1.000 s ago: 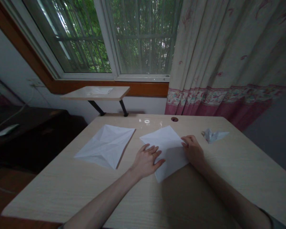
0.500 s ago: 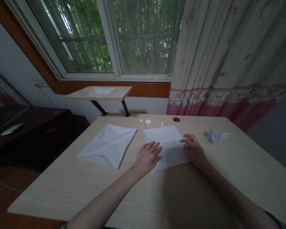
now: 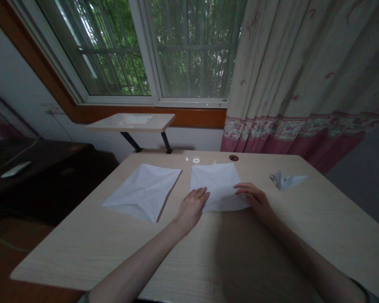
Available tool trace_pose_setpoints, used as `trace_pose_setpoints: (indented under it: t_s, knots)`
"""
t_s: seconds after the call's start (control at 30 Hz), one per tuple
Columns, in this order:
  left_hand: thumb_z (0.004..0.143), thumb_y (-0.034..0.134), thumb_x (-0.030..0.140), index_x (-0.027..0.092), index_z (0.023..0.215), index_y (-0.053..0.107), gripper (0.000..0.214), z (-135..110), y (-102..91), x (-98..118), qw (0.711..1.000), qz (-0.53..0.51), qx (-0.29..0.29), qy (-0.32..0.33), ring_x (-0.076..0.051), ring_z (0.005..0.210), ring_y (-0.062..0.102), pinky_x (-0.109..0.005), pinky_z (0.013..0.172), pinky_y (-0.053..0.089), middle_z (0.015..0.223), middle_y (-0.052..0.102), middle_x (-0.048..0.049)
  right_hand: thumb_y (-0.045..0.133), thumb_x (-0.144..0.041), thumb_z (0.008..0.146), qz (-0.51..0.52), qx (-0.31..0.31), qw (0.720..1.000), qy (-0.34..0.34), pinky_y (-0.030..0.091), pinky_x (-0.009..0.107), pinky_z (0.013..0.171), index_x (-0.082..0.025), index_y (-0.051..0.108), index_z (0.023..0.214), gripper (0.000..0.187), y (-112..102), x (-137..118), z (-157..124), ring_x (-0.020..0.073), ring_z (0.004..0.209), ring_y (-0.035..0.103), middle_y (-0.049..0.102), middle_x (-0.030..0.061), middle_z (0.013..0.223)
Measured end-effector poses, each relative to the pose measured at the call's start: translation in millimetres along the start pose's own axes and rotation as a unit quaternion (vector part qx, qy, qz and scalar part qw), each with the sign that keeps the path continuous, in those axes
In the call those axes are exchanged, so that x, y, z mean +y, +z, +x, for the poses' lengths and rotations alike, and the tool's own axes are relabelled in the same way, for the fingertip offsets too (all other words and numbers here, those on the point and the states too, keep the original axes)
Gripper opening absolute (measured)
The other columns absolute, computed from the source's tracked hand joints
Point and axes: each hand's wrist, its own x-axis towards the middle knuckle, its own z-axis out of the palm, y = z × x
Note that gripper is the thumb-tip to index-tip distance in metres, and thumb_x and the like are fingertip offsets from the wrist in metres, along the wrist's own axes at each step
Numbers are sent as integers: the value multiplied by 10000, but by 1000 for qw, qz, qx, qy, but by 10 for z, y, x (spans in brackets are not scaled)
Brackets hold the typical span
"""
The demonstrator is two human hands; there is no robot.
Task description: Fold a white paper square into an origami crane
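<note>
A white square sheet of paper point(image 3: 219, 181) lies on the desk in front of me, its near part shaded and its near edge slightly bowed. My left hand point(image 3: 192, 208) is closed on the sheet's left side, fingers together on top and the thumb out of sight. At the right side, my right hand point(image 3: 255, 198) grips the sheet with bent fingers over its face; that thumb is hidden too. To the left rests a second white sheet point(image 3: 142, 191), marked by several creases. A folded white paper figure point(image 3: 287, 181) with a pointed end sits right of my right hand.
The pale wooden desk point(image 3: 113, 248) has a round cable hole point(image 3: 233, 158) at its back. A raised shelf point(image 3: 104, 123) at the back left carries white paper point(image 3: 137, 119). Behind stand a barred window and a curtain point(image 3: 271, 84). A dark cabinet point(image 3: 66, 168) is at left.
The sheet between my hands has turned squarer to me, and its near edge has moved away from me. My left thumb has gone from view; my right fingers have shifted slightly left.
</note>
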Motion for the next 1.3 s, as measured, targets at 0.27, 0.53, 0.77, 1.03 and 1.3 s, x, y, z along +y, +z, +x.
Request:
trace_pose_setpoints:
  t_s: [0.27, 0.53, 0.77, 1.03, 1.3]
  knots:
    - [811, 476, -98, 182, 1253, 640, 549, 7, -40, 19, 1000, -18, 10, -15, -230, 1288, 549, -417, 1096, 463, 1391, 589, -95, 595, -457, 914, 107, 48, 992, 40, 507, 374, 879, -255, 698, 892, 227, 39, 20, 11, 258, 1015, 645, 711, 77, 1024]
    - [954, 508, 100, 197, 1211, 674, 321, 29, -33, 39, 998, -20, 48, -32, -221, 1214, 599, -392, 1061, 493, 1321, 649, -60, 645, -505, 870, 32, 73, 996, 41, 525, 396, 882, -246, 692, 931, 271, 59, -16, 40, 251, 949, 667, 713, 70, 976]
    - [892, 640, 522, 224, 1253, 660, 468, 23, -100, 145, 998, -46, 43, -18, -284, 1219, 591, -468, 1060, 467, 1322, 648, -65, 604, -500, 897, -38, 65, 997, 26, 534, 420, 855, -263, 730, 918, 269, 31, -33, 73, 254, 921, 675, 739, 66, 929]
    - [993, 524, 392, 242, 1120, 726, 282, 28, -13, 87, 994, -77, 82, -1, -244, 1138, 642, -452, 1028, 482, 1249, 694, -44, 596, -489, 913, -81, 48, 995, -22, 500, 411, 829, -297, 735, 821, 254, 38, -6, 114, 233, 863, 684, 757, 24, 881]
    - [1014, 474, 398, 182, 1059, 726, 335, 27, -7, 86, 979, -153, 132, -19, -228, 1068, 672, -392, 965, 545, 1153, 727, -85, 561, -548, 902, -147, 92, 984, 42, 481, 425, 810, -276, 708, 744, 348, 65, 104, 40, 244, 776, 691, 750, 24, 776]
